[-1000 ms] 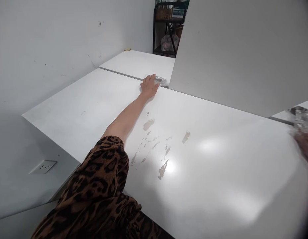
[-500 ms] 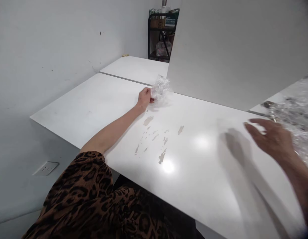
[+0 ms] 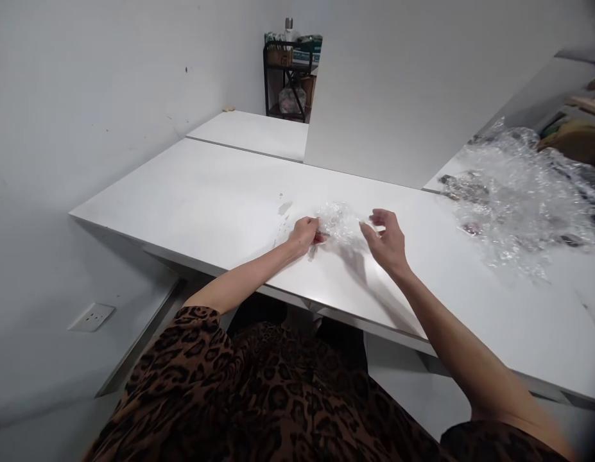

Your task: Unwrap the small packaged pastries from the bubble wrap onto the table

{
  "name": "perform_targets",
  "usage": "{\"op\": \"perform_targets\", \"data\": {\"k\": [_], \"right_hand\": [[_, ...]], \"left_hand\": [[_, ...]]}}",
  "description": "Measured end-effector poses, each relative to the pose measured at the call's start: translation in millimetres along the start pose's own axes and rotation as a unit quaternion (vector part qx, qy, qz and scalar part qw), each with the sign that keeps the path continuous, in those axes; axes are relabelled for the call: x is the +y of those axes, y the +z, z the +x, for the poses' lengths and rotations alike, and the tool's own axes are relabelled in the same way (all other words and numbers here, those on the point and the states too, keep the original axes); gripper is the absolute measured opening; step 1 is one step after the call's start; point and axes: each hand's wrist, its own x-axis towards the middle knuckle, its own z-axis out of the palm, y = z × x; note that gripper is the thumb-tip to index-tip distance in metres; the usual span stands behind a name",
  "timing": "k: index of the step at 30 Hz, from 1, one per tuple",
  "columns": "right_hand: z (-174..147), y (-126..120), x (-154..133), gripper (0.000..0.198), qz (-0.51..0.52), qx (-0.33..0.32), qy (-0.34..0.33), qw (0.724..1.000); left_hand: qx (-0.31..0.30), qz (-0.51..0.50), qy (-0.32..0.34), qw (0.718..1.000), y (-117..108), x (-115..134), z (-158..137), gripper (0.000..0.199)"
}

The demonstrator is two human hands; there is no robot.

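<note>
A crumpled bunch of clear plastic film (image 3: 338, 221) is gripped at its left side by my left hand (image 3: 305, 233), just above the white table (image 3: 181, 199). The fingertips of that hand are partly hidden behind the film. My right hand (image 3: 388, 242) is at the right edge of the same bunch, thumb and fingers curved and apart. Whether its fingertips touch the film is hard to make out. A large heap of clear plastic film (image 3: 518, 199) lies farther right on the table, with small dark and reddish bits showing in it.
Behind my hands a tall white panel (image 3: 374, 96) stands across the table. At the back is a black shelf rack (image 3: 266, 77) holding boxes and a bag. A wall (image 3: 109, 115) runs along the left, with a socket (image 3: 92, 317) low down.
My left hand has brought the bunch of film nearer and to the right. My right hand has moved left, away from the heap, to the bunch. The view has shifted rightward.
</note>
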Motion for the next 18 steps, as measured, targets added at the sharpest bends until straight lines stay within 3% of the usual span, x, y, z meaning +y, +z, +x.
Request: {"op": "perform_targets", "data": {"k": [3,5,7,9,11,12,15,18], "right_hand": [[-17.2,-1.2,-11.0,0.055,-0.143,-0.027,-0.151,0.978],[-23.7,0.2,-17.3,0.052,-0.184,-0.064,-0.182,0.964],[-23.5,0.2,-20.8,0.040,-0.170,-0.090,-0.170,0.966],[-16.7,-2.9,-21.3,0.025,-0.084,-0.076,-0.120,0.986],[-5.6,-8.4,-19.8,0.025,0.068,-0.010,-0.018,0.997],[0.3,-11.4,-18.7,0.029,0.153,0.025,0.047,0.987],[13.0,-16.4,-16.8,0.035,0.342,0.083,0.208,0.913],[8.9,-11.6,-21.5,0.038,0.405,0.086,0.266,0.871]], "left_hand": [[-0.003,0.036,0.022,0.999,1.6,-3.0,-13.9,0.022],[-0.028,0.111,0.080,0.990,1.9,-3.4,-25.3,0.023],[-0.062,0.186,0.143,0.970,-0.1,-2.6,-34.8,0.023],[-0.097,0.221,0.179,0.954,-4.8,-1.3,-39.7,0.023],[-0.115,0.210,0.176,0.955,-11.1,0.1,-39.6,0.022],[-0.117,0.191,0.161,0.961,-14.1,0.7,-38.3,0.021],[-0.112,0.112,0.098,0.983,-18.8,1.9,-34.3,0.024],[-0.076,0.060,0.063,0.993,-15.2,2.0,-35.4,0.027]]}}
